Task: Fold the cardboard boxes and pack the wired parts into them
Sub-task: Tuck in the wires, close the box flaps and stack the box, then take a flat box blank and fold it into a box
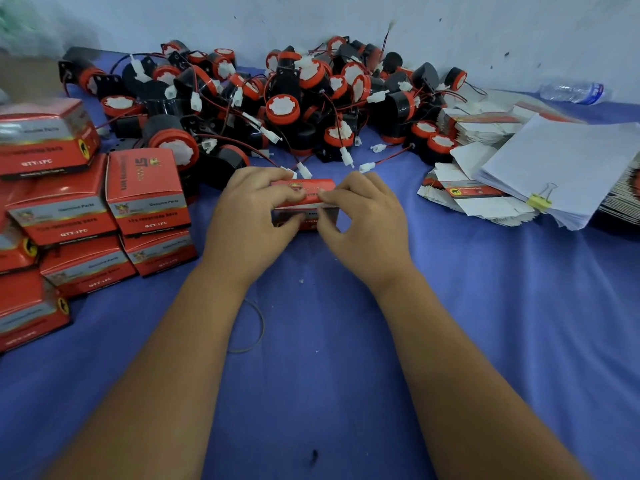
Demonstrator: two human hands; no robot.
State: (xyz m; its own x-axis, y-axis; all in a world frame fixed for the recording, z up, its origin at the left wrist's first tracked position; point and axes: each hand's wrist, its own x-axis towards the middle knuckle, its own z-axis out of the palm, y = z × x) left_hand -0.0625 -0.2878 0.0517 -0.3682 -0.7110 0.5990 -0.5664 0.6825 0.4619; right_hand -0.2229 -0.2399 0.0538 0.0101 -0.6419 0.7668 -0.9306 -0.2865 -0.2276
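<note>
Seemingly well under way, the job shows in the head view as a worktop covered in blue cloth (pixel 346 341), with both hands meeting at one small red printed cardboard box (pixel 304 206) near its middle. The left hand (pixel 254 216) curls its fingers over the box's top left edge and pinches it; the right hand (pixel 367 220) pinches the top right edge between thumb and forefinger — so each grip is closed on the box. Whether a part already sits inside cannot be told, since the hands cover most of it.

Done so far, as I judge it: a stack of closed red cardboard boxes (pixel 86 216) stands at the left, touching one another.

Left to do is plenty. A large heap of black-and-red round wired parts with white connectors (pixel 277 102) lies just behind the hands, against the wall. At the right, piles of flat unfolded red-and-white box blanks (pixel 481 199) wait beside a sheaf of white paper held by a yellow binder clip (pixel 539 201). A clear plastic water bottle (pixel 571 92) lies at the far right — not part of the work.
</note>
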